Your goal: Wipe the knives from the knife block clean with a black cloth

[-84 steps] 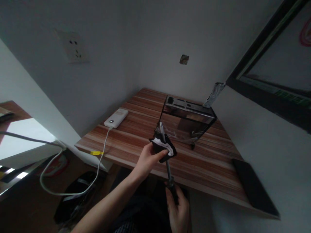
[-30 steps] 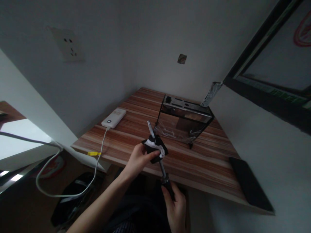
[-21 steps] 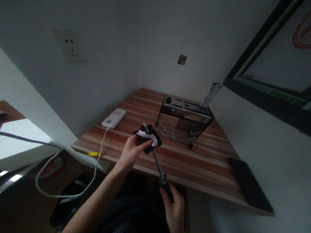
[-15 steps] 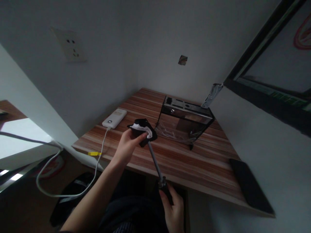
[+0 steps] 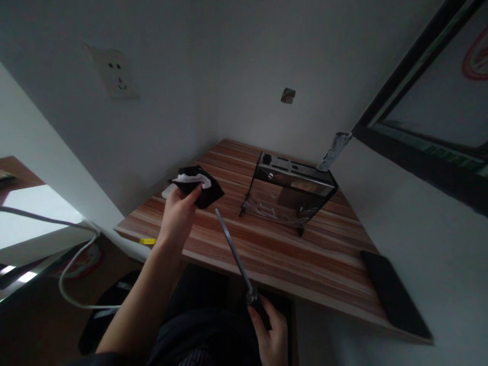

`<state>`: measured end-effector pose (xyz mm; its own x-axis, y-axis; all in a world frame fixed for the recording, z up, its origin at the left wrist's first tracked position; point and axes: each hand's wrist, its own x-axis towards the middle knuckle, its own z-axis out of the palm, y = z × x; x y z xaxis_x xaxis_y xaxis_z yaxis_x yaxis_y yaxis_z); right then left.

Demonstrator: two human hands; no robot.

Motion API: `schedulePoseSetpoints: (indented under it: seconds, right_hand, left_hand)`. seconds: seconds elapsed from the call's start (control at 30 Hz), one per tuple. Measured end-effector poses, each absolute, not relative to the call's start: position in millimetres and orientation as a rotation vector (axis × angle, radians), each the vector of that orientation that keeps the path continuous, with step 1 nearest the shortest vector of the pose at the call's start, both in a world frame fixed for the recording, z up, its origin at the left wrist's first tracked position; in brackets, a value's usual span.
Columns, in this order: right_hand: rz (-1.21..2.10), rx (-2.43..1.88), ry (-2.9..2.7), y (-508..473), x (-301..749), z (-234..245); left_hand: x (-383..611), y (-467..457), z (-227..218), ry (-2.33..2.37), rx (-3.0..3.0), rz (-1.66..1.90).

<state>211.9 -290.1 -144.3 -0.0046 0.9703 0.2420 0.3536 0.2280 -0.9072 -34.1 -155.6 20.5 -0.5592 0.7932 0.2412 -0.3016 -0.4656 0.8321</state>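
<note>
Above the left part of the table, my left hand (image 5: 179,211) is closed on a black cloth (image 5: 211,194) with a white folded layer showing along its top. My right hand (image 5: 271,330), low at the table's front edge, is wrapped around the dark handle of a screwdriver-like tool (image 5: 233,246). Its long grey metal shaft slants up and left, with a shiny collar by the handle. The shaft's tip is bare and sits a little apart from the cloth, to its lower right.
A clear-fronted, black-framed case (image 5: 293,190) stands at the back of the wood-grain table (image 5: 290,259). The cloth and left hand mostly cover a white power bank (image 5: 168,191). A yellow tag (image 5: 147,241), a white cable (image 5: 68,290) and a black flat slab (image 5: 396,295) lie around the edges.
My left hand has moved up and left with the cloth, off the metal shaft, and now hides most of the power bank. The tool has tilted slightly left in my right hand.
</note>
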Motion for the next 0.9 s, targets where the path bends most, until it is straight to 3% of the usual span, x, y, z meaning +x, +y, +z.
schedulePoseSetpoints:
  seconds: [0.23, 0.7, 0.9]
  right_hand:
    - [0.869, -1.408, -1.498, -289.1, 221.2, -147.2]
    - [0.658, -1.454, -1.402, -279.4, 245.4, -112.3]
    - [0.318, -1.380, -1.476, -256.8, 269.0, -79.8]
  left_hand:
    - [-53.4, -148.6, 17.0, 1.060, 0.847, 2.091]
    - [-15.6, -160.0, -36.7, 0.970, 0.671, 1.747]
    - [15.3, -165.0, -57.9, 0.833, 0.388, 1.559]
